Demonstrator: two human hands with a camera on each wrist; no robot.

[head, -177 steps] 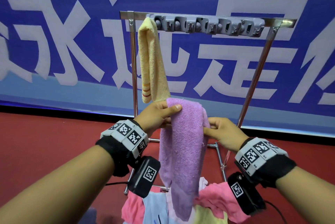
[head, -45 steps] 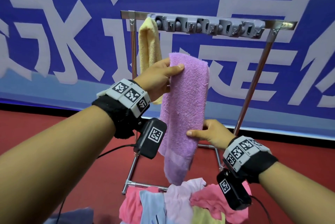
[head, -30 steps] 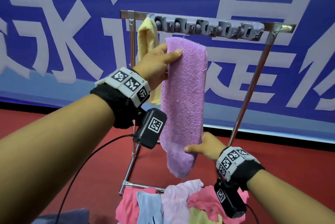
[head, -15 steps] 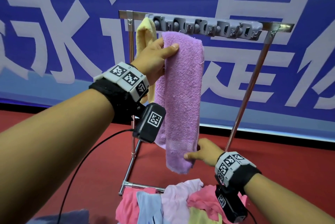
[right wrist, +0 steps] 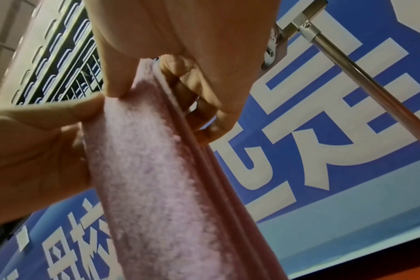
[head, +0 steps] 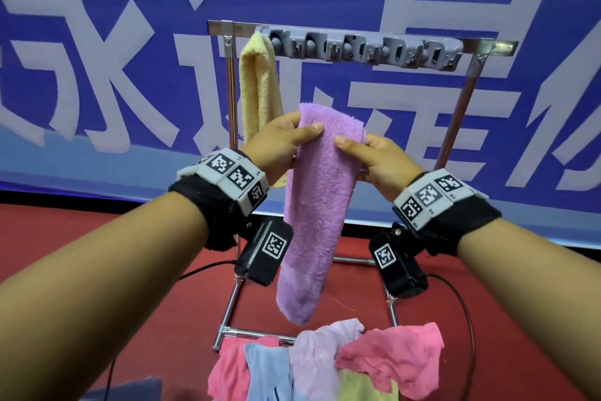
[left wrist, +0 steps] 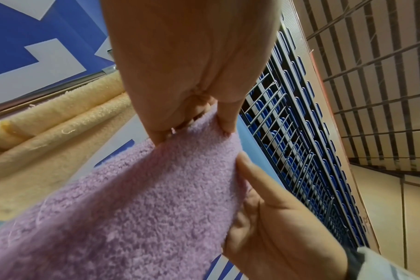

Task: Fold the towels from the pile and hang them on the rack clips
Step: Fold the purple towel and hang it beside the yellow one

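A folded purple towel [head: 315,205] hangs lengthwise in front of the rack, well below the grey clip strip [head: 361,50]. My left hand [head: 283,144] pinches its upper left edge, thumb on the front. My right hand [head: 374,157] pinches the upper right edge at the same height. The left wrist view shows the left fingers [left wrist: 156,130] nipping the purple towel [left wrist: 132,208], the right hand beside them. In the right wrist view the fingers [right wrist: 187,89] curl behind the towel's layered edge [right wrist: 170,170]. A folded yellow towel [head: 260,92] hangs from the leftmost clip.
The metal rack [head: 455,114] stands on a red floor before a blue banner wall. A pile of pink, blue, lilac and yellow towels [head: 325,365] lies at the rack's foot, below the purple towel's end. Cables trail from both wrist cameras.
The purple towel has come down from just under the clip strip to chest height. My right hand has left its lower end and risen to grip the top edge beside the left hand.
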